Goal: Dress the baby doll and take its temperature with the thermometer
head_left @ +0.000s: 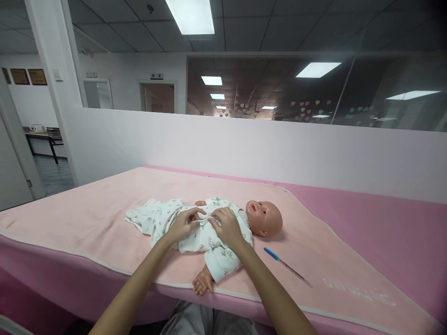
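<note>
Currently, both hands work at the front of a baby doll's garment, centre of the frame

Observed: the baby doll point(223, 228) lies on its back on a pale pink towel point(87, 218), head toward the right of the frame, one bare doll hand just at the towel's near edge. It wears a white printed sleepsuit point(160, 218). The left hand point(184, 224) rests on the doll's middle, fingers curled and pinching the sleepsuit's front edge. The right hand point(227, 227) lies on the chest just beside it, fingers bent and pressed onto the fabric; the two hands nearly touch. A blue-capped thermometer point(286, 266) lies on the towel at lower right of the doll's head, apart from it. The towel covers a darker pink mattress point(391, 223)
</note>
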A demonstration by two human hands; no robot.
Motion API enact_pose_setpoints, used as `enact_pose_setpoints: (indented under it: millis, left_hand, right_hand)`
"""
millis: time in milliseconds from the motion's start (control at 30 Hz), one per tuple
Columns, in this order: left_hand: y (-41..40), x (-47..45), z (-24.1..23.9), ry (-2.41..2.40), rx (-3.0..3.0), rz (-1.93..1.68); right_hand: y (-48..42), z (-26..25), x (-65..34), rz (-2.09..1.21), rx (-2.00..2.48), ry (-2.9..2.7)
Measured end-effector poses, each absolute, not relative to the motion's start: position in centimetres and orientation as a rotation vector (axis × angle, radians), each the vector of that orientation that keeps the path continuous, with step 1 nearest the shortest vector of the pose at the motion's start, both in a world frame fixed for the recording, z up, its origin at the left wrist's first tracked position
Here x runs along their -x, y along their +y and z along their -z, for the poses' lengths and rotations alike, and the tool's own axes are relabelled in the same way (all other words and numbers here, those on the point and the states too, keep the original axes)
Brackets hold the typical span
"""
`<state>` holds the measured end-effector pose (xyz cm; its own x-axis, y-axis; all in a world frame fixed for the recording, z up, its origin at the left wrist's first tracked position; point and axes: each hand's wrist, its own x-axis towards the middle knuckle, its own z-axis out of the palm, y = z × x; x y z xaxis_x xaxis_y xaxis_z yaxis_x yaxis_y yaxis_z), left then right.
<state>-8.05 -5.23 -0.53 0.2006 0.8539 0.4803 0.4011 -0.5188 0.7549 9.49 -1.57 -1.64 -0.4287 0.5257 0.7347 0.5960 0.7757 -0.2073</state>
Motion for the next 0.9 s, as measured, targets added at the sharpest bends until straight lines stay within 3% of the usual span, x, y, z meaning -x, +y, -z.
enact_pose_setpoints:
  millis: [900]
  left_hand:
    - [-5.15, 8.02, 0.85, 1.273, -2.101, -1.301]
  right_hand:
    - [-1.54, 1.8, -9.34, 0.095, 0.865, -2.066]
